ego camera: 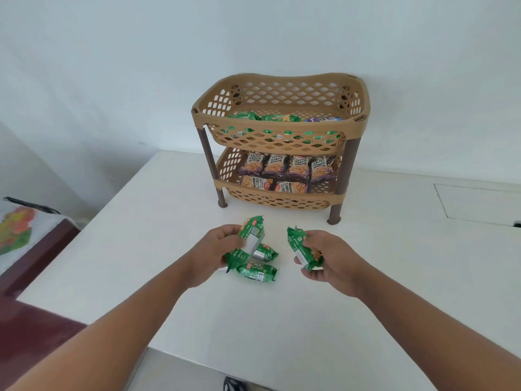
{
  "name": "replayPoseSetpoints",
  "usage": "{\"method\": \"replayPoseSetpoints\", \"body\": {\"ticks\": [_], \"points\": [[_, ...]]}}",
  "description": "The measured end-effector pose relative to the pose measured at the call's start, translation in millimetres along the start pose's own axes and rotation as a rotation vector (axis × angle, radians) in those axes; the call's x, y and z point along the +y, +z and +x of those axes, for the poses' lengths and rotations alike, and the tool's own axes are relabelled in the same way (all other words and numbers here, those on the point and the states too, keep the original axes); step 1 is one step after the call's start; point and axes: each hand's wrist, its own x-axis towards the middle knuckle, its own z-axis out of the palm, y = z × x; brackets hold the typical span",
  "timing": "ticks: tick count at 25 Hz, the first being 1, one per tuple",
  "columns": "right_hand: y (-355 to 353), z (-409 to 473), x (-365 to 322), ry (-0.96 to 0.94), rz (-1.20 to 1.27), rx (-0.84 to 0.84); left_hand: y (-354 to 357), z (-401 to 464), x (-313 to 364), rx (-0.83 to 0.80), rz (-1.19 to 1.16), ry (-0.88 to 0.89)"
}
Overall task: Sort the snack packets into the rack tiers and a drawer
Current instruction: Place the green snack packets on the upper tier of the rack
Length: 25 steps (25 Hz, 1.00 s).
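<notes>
Both hands grip green packets: our left hand (225, 244) nearer the loose green packets (258, 270), right hand (327, 259) clutching one; rack (279, 128) straight ahead, far.

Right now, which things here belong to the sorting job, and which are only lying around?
Job: green packet in left hand; green packet in right hand; two green packets on the table; rack's top tier; lower tier with salted peanuts packets.

Lying around: colourful cloth; dark shoe.
</notes>
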Motion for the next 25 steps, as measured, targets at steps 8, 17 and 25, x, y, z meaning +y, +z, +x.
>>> {"method": "replayPoseSetpoints", "body": {"ticks": [8,17,25], "points": [[36.7,0.4,-102.3,-0.256,-0.107,-0.015,-28.8,44.2,106.6,-0.058,0.12,0.134],[52.0,27.6,-243.4,-0.667,-0.526,0.389,-96.5,114.6,246.7,0.034,0.697,0.613],[36.9,97.8,-306.8,-0.638,-0.976,0.584,-112.4,223.1,285.9,0.197,1.113,0.632]]}}
